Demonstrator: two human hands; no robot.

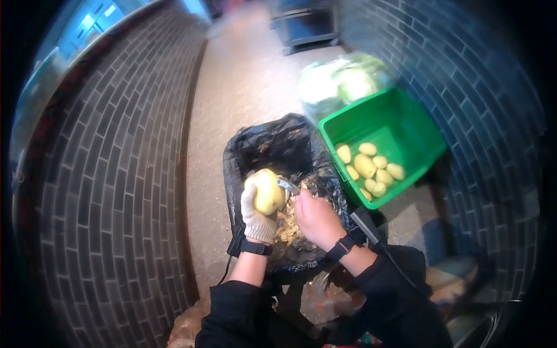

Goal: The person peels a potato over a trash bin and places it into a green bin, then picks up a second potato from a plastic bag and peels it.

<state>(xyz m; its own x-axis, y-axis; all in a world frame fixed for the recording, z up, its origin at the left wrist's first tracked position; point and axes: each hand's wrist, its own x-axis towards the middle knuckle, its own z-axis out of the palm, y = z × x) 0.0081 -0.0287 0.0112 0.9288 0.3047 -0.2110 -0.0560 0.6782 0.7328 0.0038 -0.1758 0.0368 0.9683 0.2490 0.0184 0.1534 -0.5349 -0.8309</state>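
My left hand (254, 216), in a pale knitted glove, is wrapped round a large, mostly peeled potato (268, 193). My bare right hand (318, 218) grips a peeler (286, 185), whose head is at the potato's right side. Both hands are above a bin lined with a black plastic bag (272, 142). Pale and brown peelings (290, 226) lie in the bin below the potato. The peeler's handle is mostly hidden by my right fingers.
A green crate (406, 133) holding several peeled potatoes (365, 166) stands right of the bin. Behind it is a clear plastic bag of pale green vegetables (348, 84). Brick walls (125, 156) flank both sides; a dark wheeled cart (307, 26) stands farther back.
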